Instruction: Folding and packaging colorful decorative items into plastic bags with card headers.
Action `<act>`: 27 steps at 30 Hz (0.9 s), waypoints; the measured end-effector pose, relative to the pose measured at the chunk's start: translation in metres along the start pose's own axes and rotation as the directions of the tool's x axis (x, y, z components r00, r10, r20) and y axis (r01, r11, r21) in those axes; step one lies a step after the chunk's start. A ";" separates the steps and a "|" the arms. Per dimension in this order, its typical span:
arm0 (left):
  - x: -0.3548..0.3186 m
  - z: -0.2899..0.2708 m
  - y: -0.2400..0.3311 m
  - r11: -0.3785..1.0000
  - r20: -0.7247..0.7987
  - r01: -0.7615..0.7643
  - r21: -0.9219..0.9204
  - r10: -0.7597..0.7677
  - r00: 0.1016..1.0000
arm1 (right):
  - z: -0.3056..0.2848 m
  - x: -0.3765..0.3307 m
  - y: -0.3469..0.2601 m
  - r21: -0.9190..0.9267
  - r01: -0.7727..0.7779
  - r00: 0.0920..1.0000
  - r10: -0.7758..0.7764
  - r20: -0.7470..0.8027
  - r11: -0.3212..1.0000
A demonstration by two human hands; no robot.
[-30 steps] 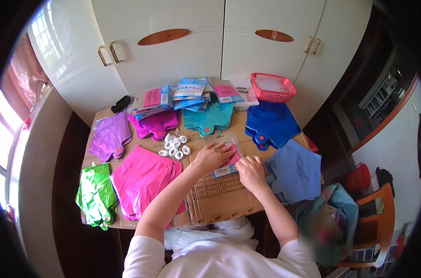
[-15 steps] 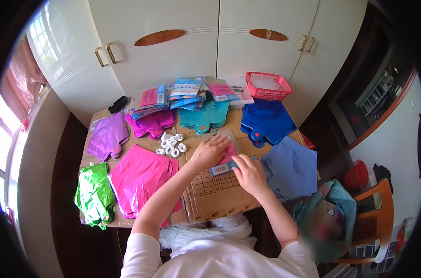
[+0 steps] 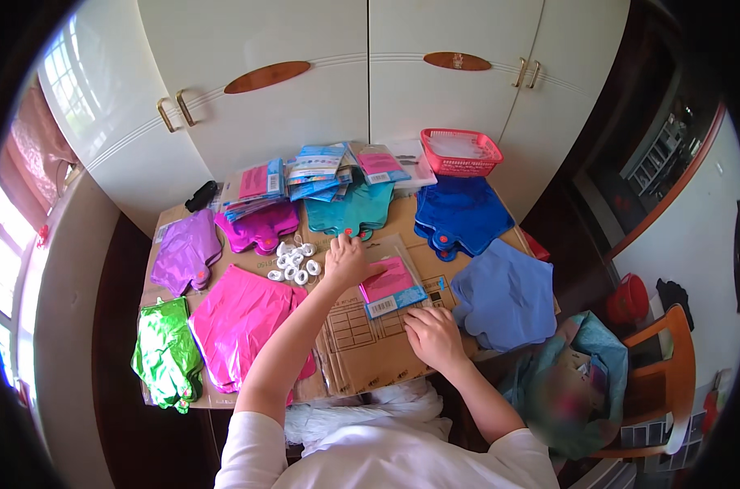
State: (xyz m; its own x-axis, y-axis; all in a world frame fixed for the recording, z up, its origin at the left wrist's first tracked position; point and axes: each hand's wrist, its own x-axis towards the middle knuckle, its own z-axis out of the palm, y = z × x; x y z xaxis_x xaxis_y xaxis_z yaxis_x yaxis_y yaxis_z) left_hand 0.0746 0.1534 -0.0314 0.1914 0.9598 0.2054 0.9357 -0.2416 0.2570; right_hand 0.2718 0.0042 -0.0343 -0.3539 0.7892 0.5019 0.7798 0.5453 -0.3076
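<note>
Pink packet in clear sleeve lies on brown cardboard sheets, mid counter; my left hand presses packet's upper-left edge, fingers flat, nothing clenched; my right hand rests on cardboard just below packet, fingers curled loosely, grasping nothing; white rings left of packet; best I pin sleeve steady, keep it flat, slide with fingertips, avoid scattering rings.

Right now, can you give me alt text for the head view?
Both hands, left hand and right hand, press a clear packet with a pink insert onto brown cardboard, amid foil balloons on a crowded table.
</note>
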 end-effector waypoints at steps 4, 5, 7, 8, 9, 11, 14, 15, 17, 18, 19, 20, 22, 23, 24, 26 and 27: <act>0.008 -0.001 -0.028 0.958 0.176 0.066 -0.279 -0.016 0.984 | 0.009 -0.004 0.014 0.102 -0.071 0.996 0.075 -0.038 0.992; 0.010 0.001 -0.039 0.900 0.263 0.116 -0.420 -0.002 0.965 | 0.011 -0.004 0.015 0.127 -0.081 0.994 0.089 -0.056 0.989; -0.002 -0.008 -0.040 0.770 0.238 0.124 -0.626 0.037 0.971 | 0.009 -0.004 0.018 0.148 -0.121 0.985 0.137 -0.106 0.982; -0.007 -0.009 -0.047 0.603 0.254 0.175 -0.778 0.049 0.966 | 0.012 -0.004 0.020 0.155 -0.128 0.980 0.148 -0.131 0.980; -0.013 -0.010 -0.053 0.408 0.267 0.221 -0.886 0.059 0.962 | 0.015 -0.002 0.020 0.168 -0.130 0.975 0.156 -0.155 0.977; -0.026 -0.031 -0.036 0.090 0.234 0.227 -0.970 0.069 0.970 | 0.010 0.013 0.014 0.067 -0.137 0.950 0.150 -0.273 0.988; -0.034 -0.046 -0.028 -0.073 0.193 0.192 -0.979 -0.004 0.981 | 0.019 0.024 0.020 0.488 -0.288 0.897 0.411 -0.165 0.824; -0.036 -0.047 -0.031 -0.080 0.191 0.189 -0.979 -0.022 0.981 | 0.022 0.029 0.022 0.675 -0.350 0.864 0.502 -0.035 0.650; -0.039 -0.044 -0.038 -0.091 0.189 0.183 -0.979 -0.056 0.980 | 0.023 0.040 0.025 0.914 -0.403 0.760 0.573 0.307 0.043; -0.042 -0.039 -0.043 -0.053 0.145 0.141 -0.989 -0.097 0.985 | 0.020 0.044 0.026 0.903 -0.426 0.754 0.527 0.392 -0.062; -0.045 -0.032 -0.048 -0.015 0.100 0.099 -0.995 -0.137 0.986 | 0.016 0.049 0.025 0.878 -0.450 0.746 0.471 0.470 -0.164; -0.047 -0.027 -0.053 0.026 0.052 0.058 -0.998 -0.175 0.983 | 0.014 0.057 0.016 0.876 -0.465 0.738 0.490 0.465 -0.131; -0.050 -0.035 -0.055 0.172 0.101 0.139 -0.975 -0.214 0.972 | 0.016 0.059 0.020 0.877 -0.471 0.737 0.504 0.451 -0.097; -0.051 -0.040 -0.055 0.242 0.122 0.180 -0.953 -0.236 0.964 | 0.017 0.060 0.022 0.877 -0.475 0.736 0.510 0.445 -0.079; -0.052 -0.046 -0.055 0.235 0.097 0.161 -0.959 -0.263 0.960 | 0.020 0.062 0.020 0.872 -0.484 0.733 0.510 0.450 -0.073; -0.055 -0.048 -0.055 0.232 0.032 0.111 -0.966 -0.319 0.947 | 0.024 0.066 0.016 0.862 -0.502 0.727 0.510 0.460 -0.061; -0.055 -0.050 -0.056 0.234 -0.002 0.083 -0.969 -0.345 0.939 | 0.027 0.067 0.018 0.881 -0.471 0.735 0.527 0.426 -0.055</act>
State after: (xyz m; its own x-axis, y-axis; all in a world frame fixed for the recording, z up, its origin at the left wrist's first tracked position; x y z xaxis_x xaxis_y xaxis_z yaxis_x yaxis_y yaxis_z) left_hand -0.0029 0.1067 -0.0103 -0.1434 0.9839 0.1065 -0.0521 -0.1149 0.9920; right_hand 0.2484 0.0746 -0.0280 -0.0691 0.9881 -0.1372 -0.3309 -0.1525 -0.9313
